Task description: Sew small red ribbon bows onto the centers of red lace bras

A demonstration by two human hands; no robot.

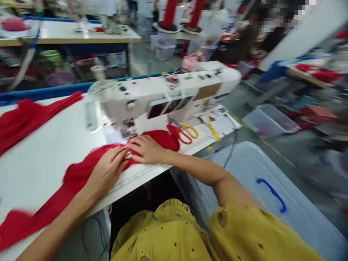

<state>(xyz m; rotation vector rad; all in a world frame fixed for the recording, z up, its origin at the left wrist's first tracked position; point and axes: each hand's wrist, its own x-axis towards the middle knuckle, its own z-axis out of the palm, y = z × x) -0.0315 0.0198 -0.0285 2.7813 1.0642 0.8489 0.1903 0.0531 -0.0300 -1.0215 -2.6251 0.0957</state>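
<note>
Two hands lay flat on the red fabric strip (81, 170) at frame centre, just before the sewing machine (163, 96). The left hand (104, 174) pressed with fingers spread and extended, gripping nothing; the right hand (145, 149) rested palm-down beside it, fingers loosely open, apparently steadying the cloth toward the needle. Yellow-handled scissors (189, 133) sat right of the hands, within easy reach.

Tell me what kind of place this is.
Most likely a garment factory floor: a sewing machine on a work table, red fabric under both hands, and large thread cones at further workstations behind.
</note>
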